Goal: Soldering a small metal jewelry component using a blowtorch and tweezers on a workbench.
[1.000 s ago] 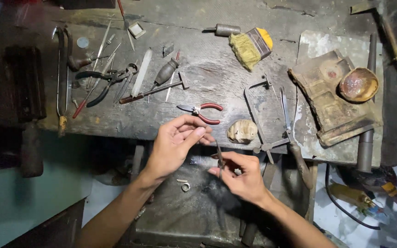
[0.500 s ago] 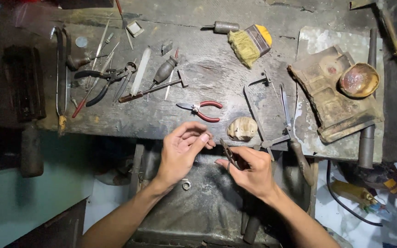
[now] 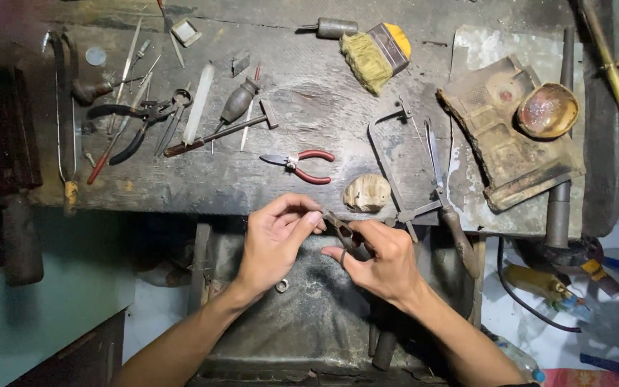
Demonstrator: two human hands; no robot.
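Note:
My left hand (image 3: 275, 240) pinches a tiny piece between thumb and forefinger just below the bench's front edge; the piece itself is too small to make out. My right hand (image 3: 380, 259) grips small dark pliers (image 3: 339, 226) whose jaws point up-left and meet the left fingertips. Both hands hover over a dark metal tray (image 3: 309, 322). A small metal ring (image 3: 281, 286) lies on that tray under my left wrist.
On the worn wooden bench (image 3: 302, 93) lie red-handled pliers (image 3: 299, 163), a jeweller's saw frame (image 3: 413, 172), a pale lump (image 3: 367, 192), a yellow brush (image 3: 375, 51), files and tweezers (image 3: 137, 107) at left, and a charred block with a shallow bowl (image 3: 546, 109) at right.
Both hands have drawn closer together and slightly toward the bench edge. The pliers now meet the left fingertips; earlier the right hand held them lower and apart.

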